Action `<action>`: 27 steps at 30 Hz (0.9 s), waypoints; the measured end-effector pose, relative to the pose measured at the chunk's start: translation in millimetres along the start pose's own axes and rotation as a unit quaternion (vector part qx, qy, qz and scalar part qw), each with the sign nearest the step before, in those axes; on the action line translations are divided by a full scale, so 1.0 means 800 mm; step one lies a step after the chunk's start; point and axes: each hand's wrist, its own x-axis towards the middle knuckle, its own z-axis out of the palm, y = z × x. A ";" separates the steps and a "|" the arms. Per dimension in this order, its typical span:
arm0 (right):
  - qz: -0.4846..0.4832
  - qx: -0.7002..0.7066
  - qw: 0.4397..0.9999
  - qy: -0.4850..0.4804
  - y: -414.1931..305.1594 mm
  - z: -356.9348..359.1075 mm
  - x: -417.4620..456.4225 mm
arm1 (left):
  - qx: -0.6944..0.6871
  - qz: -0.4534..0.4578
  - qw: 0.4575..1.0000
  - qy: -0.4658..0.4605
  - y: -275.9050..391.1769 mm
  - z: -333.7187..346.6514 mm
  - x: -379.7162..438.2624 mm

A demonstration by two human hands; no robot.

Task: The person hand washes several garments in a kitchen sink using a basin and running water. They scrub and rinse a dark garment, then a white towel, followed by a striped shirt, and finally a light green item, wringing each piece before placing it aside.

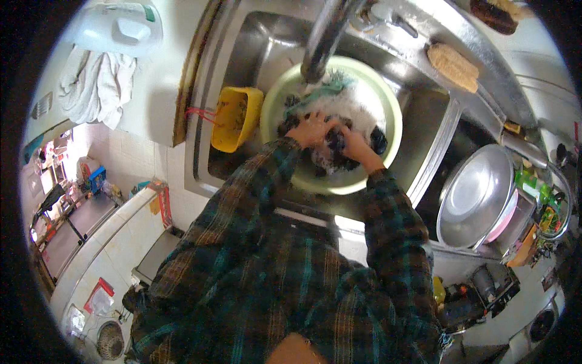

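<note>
Both my hands are inside a pale green plastic basin that stands in a stainless steel sink. In it are white suds, dark wet cloth and a green piece of cloth. My left hand lies over the dark cloth, its fingers bent onto it. A bunched part of the same cloth is in my right hand, thumb and fingers around it. The underside of the cloth is hidden by hands and suds.
A metal faucet reaches over the basin's rim. Left of the basin hangs a yellow plastic container on a red cord. A scrubbing brush rests on the sink's back ledge. At right a large metal bowl leans on its side.
</note>
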 end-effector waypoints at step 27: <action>-0.156 0.101 0.980 0.076 -0.118 -0.074 -0.072 | -0.562 -0.003 0.817 0.131 0.010 -0.099 -0.085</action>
